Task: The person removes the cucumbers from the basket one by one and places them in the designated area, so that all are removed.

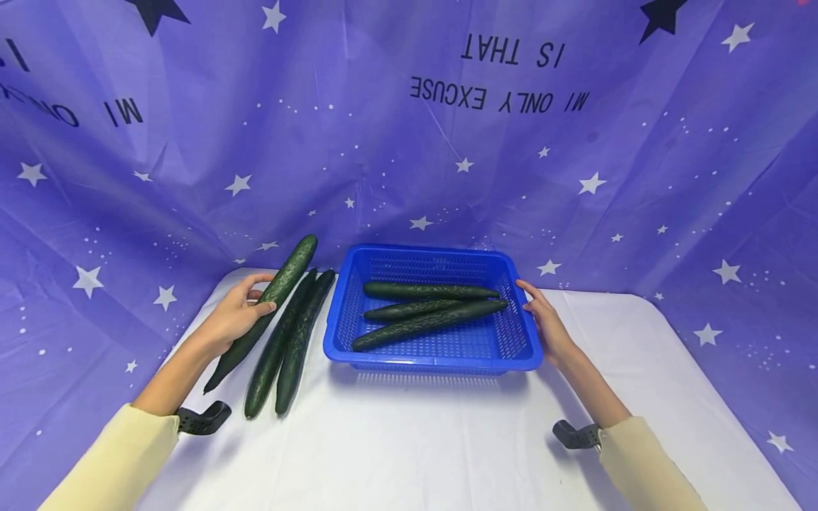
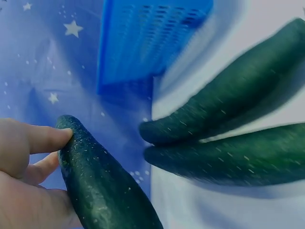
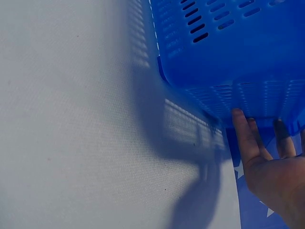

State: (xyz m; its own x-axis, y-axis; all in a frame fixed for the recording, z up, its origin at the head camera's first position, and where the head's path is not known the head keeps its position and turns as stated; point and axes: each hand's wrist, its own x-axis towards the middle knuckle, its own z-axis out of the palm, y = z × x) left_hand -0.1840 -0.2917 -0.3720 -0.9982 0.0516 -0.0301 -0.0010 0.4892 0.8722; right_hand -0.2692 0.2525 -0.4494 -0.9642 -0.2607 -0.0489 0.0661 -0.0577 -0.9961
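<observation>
My left hand (image 1: 235, 316) holds a dark green cucumber (image 1: 290, 273) between thumb and fingers, tilted with its lower end toward me. In the left wrist view, the thumb and fingers lie along one side of this cucumber (image 2: 102, 186). Right beside it, two more cucumbers (image 1: 271, 369) lie close together on the table. A blue perforated plastic basket (image 1: 434, 361) stands at the middle with three cucumbers (image 1: 431, 292) inside. My right hand (image 1: 548, 328) touches the basket's right end; the right wrist view shows its fairly straight fingers (image 3: 246, 138) against the outer wall.
A white cloth covers the table (image 1: 409, 440). Behind and at both sides hangs a purple curtain (image 1: 409, 142) with stars and upside-down lettering. Dark wrist devices (image 1: 204, 418) sit at both cuffs. The basket's back rim is close to the curtain.
</observation>
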